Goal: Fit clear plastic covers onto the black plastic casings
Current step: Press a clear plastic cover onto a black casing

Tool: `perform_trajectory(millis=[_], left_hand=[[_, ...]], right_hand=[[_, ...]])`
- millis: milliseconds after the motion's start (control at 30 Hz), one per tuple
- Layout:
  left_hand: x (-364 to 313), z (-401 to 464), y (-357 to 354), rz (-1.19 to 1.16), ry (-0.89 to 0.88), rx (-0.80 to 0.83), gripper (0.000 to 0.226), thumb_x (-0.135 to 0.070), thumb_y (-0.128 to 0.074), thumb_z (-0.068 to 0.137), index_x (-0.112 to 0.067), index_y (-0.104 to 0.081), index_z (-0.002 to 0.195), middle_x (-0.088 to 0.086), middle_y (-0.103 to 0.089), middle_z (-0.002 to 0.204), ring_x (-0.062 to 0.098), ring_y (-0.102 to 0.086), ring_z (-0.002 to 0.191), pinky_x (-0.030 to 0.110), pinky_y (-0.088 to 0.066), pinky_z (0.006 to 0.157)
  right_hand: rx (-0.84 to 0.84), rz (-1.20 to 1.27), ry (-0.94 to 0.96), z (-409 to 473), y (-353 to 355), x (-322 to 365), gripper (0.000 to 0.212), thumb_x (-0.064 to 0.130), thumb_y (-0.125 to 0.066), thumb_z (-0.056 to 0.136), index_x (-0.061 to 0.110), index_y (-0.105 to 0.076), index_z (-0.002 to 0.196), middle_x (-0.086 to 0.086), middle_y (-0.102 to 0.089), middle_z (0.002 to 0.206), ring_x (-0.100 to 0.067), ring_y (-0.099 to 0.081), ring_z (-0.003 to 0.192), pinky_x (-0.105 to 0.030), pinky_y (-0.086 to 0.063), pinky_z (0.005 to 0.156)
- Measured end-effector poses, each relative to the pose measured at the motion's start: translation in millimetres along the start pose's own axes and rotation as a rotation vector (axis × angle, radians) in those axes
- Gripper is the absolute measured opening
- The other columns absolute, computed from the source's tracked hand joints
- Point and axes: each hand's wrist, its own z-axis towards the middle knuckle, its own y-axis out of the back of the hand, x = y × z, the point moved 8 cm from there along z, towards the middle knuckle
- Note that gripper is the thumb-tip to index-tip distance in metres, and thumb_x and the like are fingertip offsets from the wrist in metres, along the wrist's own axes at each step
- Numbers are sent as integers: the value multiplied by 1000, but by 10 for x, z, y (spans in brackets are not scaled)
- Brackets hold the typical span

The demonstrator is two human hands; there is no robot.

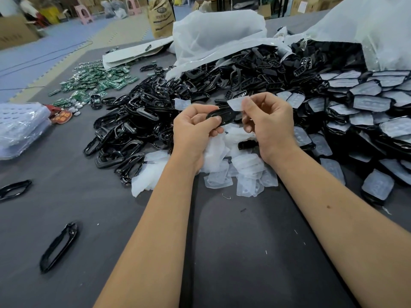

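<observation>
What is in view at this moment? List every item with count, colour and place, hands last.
black casing: one, black, held in the left hand.
clear cover: one, translucent, pinched by the right hand above the casing.
loose covers: a heap, translucent white, under the hands.
casing pile: very many, black, middle of the table.
covered casings: many, black with clear tops, right side.
circuit boards: many, green, far left.
plastic bags: two, white, behind the piles.
stray frames: two, black, near left on the table.
table: one, dark grey.
left hand: grips the casing.
right hand: pinches the cover.
</observation>
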Motion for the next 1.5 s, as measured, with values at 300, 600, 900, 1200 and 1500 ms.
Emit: perform_trajectory(millis=[300, 600, 900, 1200, 1500], left_hand=[[11, 40, 12, 76, -67, 6, 22, 15, -66, 87, -7, -69, 90, -1, -66, 61, 13, -59, 51, 21, -53, 59], [39, 57, 30, 33, -59, -9, 21, 12, -68, 87, -9, -68, 90, 4, -72, 72, 16, -62, 53, 21, -52, 59], [35, 43, 1, -42, 8, 14, 16, 12, -65, 89, -1, -70, 95, 14, -74, 82, 20, -65, 57, 21, -53, 58], [65, 55, 17, -107, 57, 9, 23, -18, -59, 103, -5, -75, 91, 4, -77, 91, 28, -67, 65, 26, -55, 58], [36, 35, -31, -70, 31, 63, 27, -19, -58, 104, -10, -76, 85, 6, -77, 85, 25, -69, 63, 29, -57, 61]], right_hand=[[30, -24, 15, -13, -27, 10, 2, 1, -69, 95, 3, -68, 94, -6, -71, 75, -15, -62, 60, -24, -44, 47], [46, 4, 17, -16, -42, 19, 9, 5, -72, 95, 8, -77, 89, -4, -67, 70, -16, -56, 60, -24, -45, 48], [87, -162, 76, -34, -70, 33, 10, 7, -78, 89, 11, -71, 82, -6, -69, 69, -16, -61, 58, -26, -47, 48], [26, -338, 113, -18, -33, 6, 10, 23, -85, 82, 24, -77, 76, 1, -75, 71, -11, -66, 60, -27, -52, 58], [-2, -341, 102, -4, -8, -10, 13, 31, -86, 78, 25, -76, 72, 0, -74, 68, -12, -63, 56, -29, -50, 60]])
